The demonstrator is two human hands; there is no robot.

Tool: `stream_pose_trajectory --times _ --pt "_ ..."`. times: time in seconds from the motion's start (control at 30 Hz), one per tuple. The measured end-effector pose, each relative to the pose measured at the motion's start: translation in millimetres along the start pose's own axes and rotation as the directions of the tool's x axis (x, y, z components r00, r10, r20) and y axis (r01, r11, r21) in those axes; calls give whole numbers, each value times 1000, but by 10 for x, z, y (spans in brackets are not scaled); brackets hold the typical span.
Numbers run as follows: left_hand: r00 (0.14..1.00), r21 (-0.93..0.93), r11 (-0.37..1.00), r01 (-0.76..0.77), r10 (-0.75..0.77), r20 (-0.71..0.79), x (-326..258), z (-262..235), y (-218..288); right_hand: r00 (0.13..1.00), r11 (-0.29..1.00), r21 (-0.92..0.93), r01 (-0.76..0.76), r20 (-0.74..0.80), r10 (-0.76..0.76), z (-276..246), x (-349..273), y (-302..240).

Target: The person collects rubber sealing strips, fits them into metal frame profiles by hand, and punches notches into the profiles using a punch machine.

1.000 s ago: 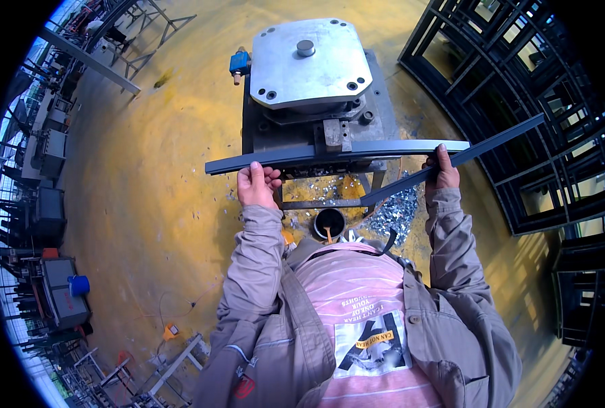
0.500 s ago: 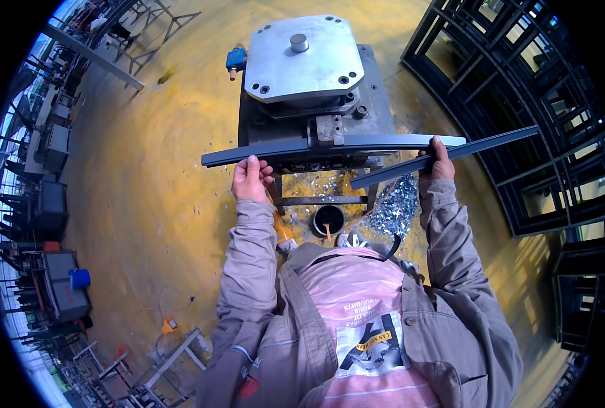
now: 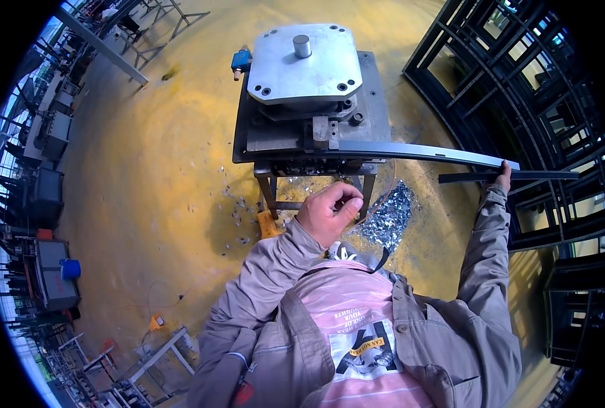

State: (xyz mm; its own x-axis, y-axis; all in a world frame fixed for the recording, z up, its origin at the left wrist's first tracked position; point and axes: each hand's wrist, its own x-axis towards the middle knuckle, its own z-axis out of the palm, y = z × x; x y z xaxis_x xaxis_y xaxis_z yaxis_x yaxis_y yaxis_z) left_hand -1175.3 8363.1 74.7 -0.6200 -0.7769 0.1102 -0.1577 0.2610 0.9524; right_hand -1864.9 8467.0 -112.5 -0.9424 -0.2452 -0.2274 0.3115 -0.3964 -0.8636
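Observation:
My right hand is out at the right, gripping two grey metal profiles. The long profile runs left from the hand to the small metal block at the front of a press. A small dark slot shows in its upper face. Below it, a shorter dark profile sticks out on both sides of the hand. My left hand is in front of my body, below the press stand, with curled fingers and nothing visible in them. The press's thick silver plate lies beyond the block.
Metal scraps lie heaped on the yellow floor right of the stand. An orange object is by its left leg. Dark frames stand at the right. A blue valve juts from the press's left side.
My right hand has moved right, drawing the long profile until its left end is by the block. My left hand has let go of the profile and come back toward my body.

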Motion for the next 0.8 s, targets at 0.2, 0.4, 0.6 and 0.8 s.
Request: stream_pose_trajectory --times 0.2,0.4,0.6,0.8 --pt "989 102 986 -134 126 83 -56 247 64 958 979 -155 135 -233 -169 -243 607 -649" --pt "994 126 987 -104 100 40 96 290 19 986 991 -20 130 111 -127 149 110 -1854" --pt "909 -65 996 -67 88 407 523 1168 -233 829 962 86 258 491 -266 2200 -2517 -2129" --pt "988 -498 860 -114 150 33 800 1274 -70 458 820 -204 536 885 -80 2320 -3937 -1505"
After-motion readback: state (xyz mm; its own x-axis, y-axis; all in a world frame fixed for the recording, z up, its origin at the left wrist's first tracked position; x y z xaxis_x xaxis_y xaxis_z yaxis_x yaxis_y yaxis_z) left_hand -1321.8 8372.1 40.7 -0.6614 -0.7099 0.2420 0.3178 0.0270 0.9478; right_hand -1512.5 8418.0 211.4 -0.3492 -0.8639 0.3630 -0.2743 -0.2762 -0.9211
